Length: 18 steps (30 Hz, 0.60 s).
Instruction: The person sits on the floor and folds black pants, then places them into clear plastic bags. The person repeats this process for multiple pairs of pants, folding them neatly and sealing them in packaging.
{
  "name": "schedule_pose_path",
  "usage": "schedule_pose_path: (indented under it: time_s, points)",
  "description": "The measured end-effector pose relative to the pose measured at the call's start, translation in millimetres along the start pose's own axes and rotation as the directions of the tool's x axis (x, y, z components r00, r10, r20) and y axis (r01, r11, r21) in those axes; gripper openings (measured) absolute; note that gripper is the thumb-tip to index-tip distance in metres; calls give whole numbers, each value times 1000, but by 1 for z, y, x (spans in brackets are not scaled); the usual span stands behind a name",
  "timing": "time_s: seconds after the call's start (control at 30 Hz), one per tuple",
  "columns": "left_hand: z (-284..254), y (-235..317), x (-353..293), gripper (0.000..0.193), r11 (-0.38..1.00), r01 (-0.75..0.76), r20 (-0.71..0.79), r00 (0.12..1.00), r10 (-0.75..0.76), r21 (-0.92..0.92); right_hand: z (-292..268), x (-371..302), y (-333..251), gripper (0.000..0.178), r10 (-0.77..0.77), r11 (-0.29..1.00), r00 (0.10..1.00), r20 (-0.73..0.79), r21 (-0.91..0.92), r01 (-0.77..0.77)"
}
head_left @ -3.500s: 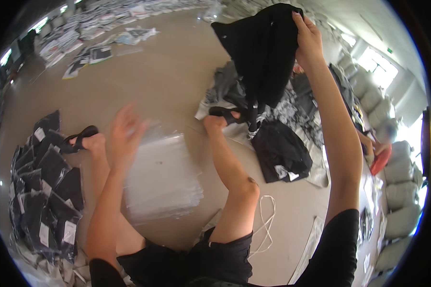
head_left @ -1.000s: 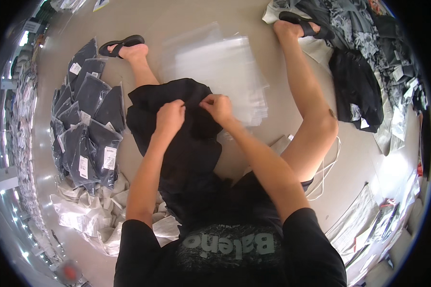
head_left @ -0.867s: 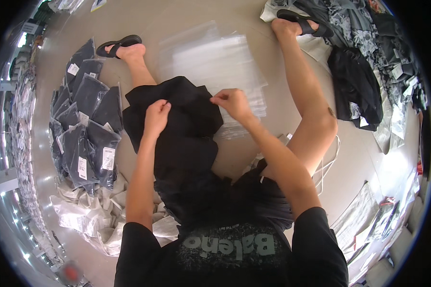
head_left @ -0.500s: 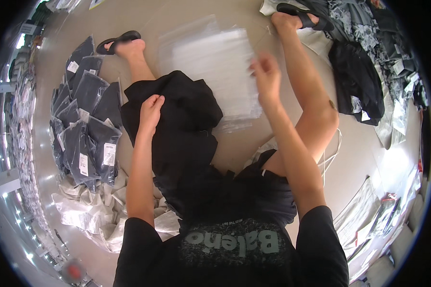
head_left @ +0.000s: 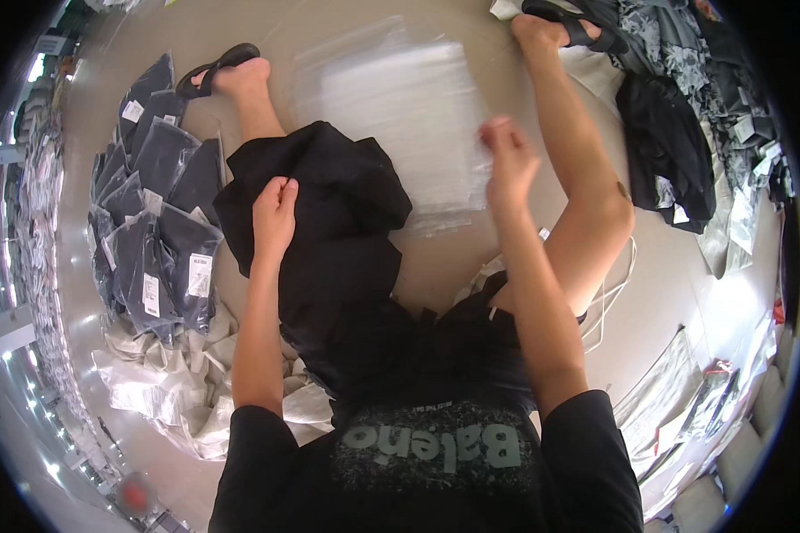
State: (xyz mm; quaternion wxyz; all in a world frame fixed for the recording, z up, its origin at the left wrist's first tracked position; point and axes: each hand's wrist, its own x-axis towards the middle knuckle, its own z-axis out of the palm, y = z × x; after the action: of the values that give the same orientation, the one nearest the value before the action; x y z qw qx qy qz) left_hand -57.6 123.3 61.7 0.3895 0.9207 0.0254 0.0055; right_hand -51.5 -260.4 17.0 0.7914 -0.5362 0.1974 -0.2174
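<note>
My left hand (head_left: 276,218) is closed on a black cloth garment (head_left: 347,182) that lies bunched over my left leg. Thumb and fingers pinch the cloth near its left side. To the right, my right hand (head_left: 513,164) is raised, its fingers curled together and slightly blurred. What it holds, if anything, I cannot make out. Just left of that hand lies a stack of transparent plastic bags (head_left: 400,115) on the floor, between my feet. A small white piece (head_left: 543,234) shows beside my right forearm.
Dark garments in plastic bags with white labels (head_left: 156,191) overlap on the left. Below them lies a crumpled whitish sack (head_left: 164,382). At the right are a black garment (head_left: 665,147), patterned grey clothes (head_left: 676,44) and a pale cord (head_left: 609,311).
My right hand has moved toward me and slightly right, away from the stack of bags. My left hand keeps its pinch on the black garment, which shifted slightly left with it.
</note>
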Motion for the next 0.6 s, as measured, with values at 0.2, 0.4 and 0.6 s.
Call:
schedule_pose_path:
  time_s: [0.2, 0.4, 0.6]
  points:
    - [-10, 6, -4, 29, 1000, 19, -32, 999, -19, -9, 114, -41, -91, 68, -684, 627, 718, 124, -401, 667]
    - [-61, -28, -11, 23, 870, 163, 19, 985, -174, -466, 75, 21, 147, 50, 93, -177, 667, 739, -647, 742]
    - [-54, 2, -30, 27, 823, 189, -99, 954, -284, -536, 149, -10, -46, 41, -455, 779, 831, 319, -309, 545]
